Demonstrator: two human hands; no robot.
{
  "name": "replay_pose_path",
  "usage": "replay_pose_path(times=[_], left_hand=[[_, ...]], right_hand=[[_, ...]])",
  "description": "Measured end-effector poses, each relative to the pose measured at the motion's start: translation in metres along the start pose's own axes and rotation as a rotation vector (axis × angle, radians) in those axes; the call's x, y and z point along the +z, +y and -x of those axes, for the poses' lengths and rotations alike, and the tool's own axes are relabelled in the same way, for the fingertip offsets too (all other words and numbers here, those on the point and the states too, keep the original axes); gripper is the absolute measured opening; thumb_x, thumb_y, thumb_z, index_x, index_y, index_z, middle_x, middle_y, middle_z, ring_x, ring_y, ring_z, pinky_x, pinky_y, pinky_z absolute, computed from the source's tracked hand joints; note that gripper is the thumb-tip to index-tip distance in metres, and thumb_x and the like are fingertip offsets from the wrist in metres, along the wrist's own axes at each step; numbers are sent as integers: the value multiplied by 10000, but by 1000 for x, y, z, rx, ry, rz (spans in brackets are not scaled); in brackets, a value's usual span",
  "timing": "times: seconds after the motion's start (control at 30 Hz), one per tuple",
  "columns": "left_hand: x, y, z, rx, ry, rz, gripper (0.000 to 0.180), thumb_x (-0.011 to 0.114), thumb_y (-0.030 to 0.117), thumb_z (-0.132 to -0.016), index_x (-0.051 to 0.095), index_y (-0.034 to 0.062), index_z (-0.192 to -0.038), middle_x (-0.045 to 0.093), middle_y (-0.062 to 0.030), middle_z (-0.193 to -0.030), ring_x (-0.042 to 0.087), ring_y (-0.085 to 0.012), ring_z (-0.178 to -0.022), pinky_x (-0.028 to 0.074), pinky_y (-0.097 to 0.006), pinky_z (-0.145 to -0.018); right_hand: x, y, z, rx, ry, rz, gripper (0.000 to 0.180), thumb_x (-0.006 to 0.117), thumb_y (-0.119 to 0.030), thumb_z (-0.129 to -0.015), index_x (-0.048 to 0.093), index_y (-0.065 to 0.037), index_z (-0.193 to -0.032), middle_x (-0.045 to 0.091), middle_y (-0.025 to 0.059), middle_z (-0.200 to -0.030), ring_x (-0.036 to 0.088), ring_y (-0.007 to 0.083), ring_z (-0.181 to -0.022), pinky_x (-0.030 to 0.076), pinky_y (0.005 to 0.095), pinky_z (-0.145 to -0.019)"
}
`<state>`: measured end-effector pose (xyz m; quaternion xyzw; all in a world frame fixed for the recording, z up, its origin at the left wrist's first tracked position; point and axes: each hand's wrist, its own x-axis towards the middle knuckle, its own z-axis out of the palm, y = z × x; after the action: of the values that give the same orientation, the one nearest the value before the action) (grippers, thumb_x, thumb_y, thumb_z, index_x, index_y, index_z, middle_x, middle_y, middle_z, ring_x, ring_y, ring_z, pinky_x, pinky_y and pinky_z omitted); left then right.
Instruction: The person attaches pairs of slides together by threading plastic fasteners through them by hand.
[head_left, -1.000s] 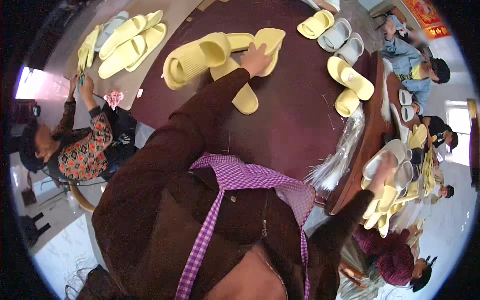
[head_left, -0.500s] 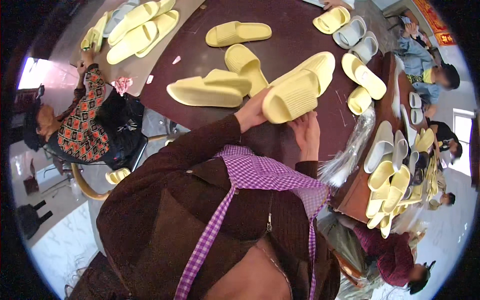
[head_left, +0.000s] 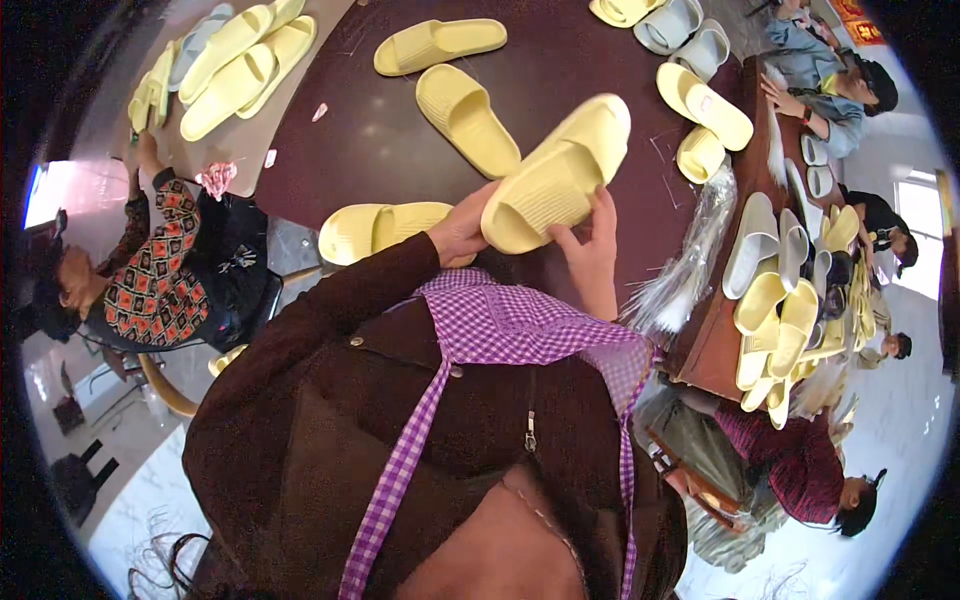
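Observation:
Above the near part of the dark red table, I hold a pair of yellow slippers [head_left: 548, 195], laid one against the other with a ribbed strap toward me. My left hand [head_left: 462, 230] is closed round their left side near the lower end. On the right side, my right hand [head_left: 592, 245] grips them with its thumb in front. Beside my left forearm lies another yellow slipper [head_left: 370, 228], partly hidden by the sleeve. Farther off on the table are a yellow slipper [head_left: 465, 120] lying aslant and one more yellow slipper [head_left: 440, 46].
Yellow slippers [head_left: 702, 108] and grey slippers [head_left: 668, 28] line the table's right side. Clear plastic bags [head_left: 690, 260] hang over its near right edge. More slippers cover a brown table [head_left: 715, 340]. At left, a person in a patterned top [head_left: 155, 265] sits by a table with yellow slippers [head_left: 230, 92].
The slipper at left, tilted up before, now lies flatter and nearer my left sleeve. My right hand has come up against the held pair. The whole view has shifted slightly.

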<state>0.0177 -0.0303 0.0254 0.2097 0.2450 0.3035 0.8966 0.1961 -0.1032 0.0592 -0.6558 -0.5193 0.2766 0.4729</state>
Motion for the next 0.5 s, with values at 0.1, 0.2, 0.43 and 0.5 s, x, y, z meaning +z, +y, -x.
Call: replay_pose_path(times=[0.1, 0.2, 0.43, 0.5], left_hand=[[-7, 12, 13, 86, -9, -345, 442, 472, 247, -927, 385, 53, -1315, 474, -117, -1280, 480, -184, -1149, 414, -306, -949], [-9, 39, 38, 283, -15, -947, 481, 514, 271, -897, 391, 50, -1307, 470, -146, -1278, 478, -227, -1152, 395, -336, -958], [-79, 52, 90, 92, 371, -2150, 643, 609, 437, -765, 446, 40, -1244, 473, -216, -1206, 468, -357, -1105, 377, -426, -915], [-78, 58, 80, -4, 236, -2001, 641, 595, 452, -760, 460, 44, -1235, 469, -191, -1221, 442, -360, -1128, 367, -450, -899]], right_hand=[[-3, 5, 5, 45, -60, 75, 558, 666, -47, -741, 435, 47, -1240, 533, 117, -1141, 539, 151, -954, 453, 265, -799], [-12, 16, 13, 231, -99, -182, 519, 672, -55, -733, 472, 48, -1201, 574, 106, -1063, 555, 146, -903, 455, 258, -774], [-13, 17, 17, 269, -21, 84, 428, 666, -36, -719, 547, 6, -1127, 603, 70, -979, 564, 126, -817, 464, 258, -714], [-11, 25, 20, 209, -2, 97, 426, 668, -38, -717, 549, 6, -1124, 605, 68, -972, 563, 121, -813, 464, 256, -712]])
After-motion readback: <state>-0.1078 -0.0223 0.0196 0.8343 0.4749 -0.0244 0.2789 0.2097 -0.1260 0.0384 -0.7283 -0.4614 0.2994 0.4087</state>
